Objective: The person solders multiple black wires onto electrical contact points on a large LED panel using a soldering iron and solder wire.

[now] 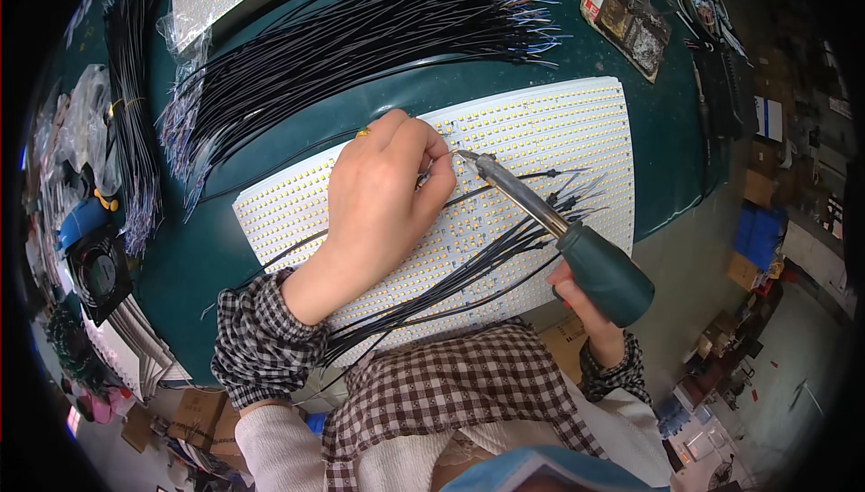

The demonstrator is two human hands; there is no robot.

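Observation:
A stack of white LED boards [581,127], dotted with rows of small yellow LEDs, lies in front of me. My left hand [378,190] rests over its middle, thumb and forefinger pinched at the end of a thin black cable [286,157] that comes in from the left. My right hand [584,305] grips the green handle of a soldering iron [602,268]. The iron's metal tip meets the board right beside my left fingertips. Below the iron, a loose bunch of black cables [468,274] with bared ends lies across the boards.
A wide bundle of black cables [360,50] with white and blue ends fills the green table's [185,267] far side. A dirty solder tray [631,23] sits far right. At left are another cable bundle [131,113], plastic bags [90,123] and a small black fan [97,271].

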